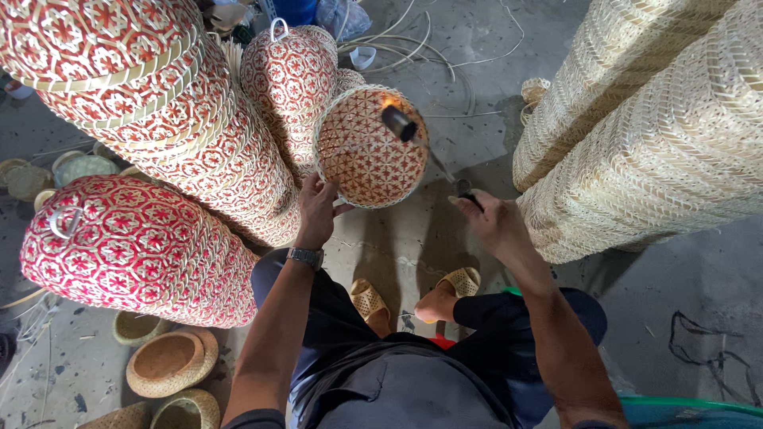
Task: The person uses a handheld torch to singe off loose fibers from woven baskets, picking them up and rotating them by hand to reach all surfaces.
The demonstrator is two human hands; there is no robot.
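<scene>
Basket (370, 147) work is going on here: a round red and pale woven basket is held up at its lower edge by the left hand (316, 210), whose fingers are closed on the rim. The right hand (494, 222) is wrapped tight around the handle of a torch (400, 123), and its small flame sits right at the top of the basket.

Beyond the left hand lean big stacks of red baskets (199, 135). Beside the right hand lean tall stacks of plain pale baskets (652, 135). I cannot see anything inside the stacked ones. Near the left elbow, small brown bowls (168, 361) lie on the floor, and they look hollow.

I think the fire could burn a dark spot if it rests too long in one place. The dry stacks close by could catch too.
</scene>
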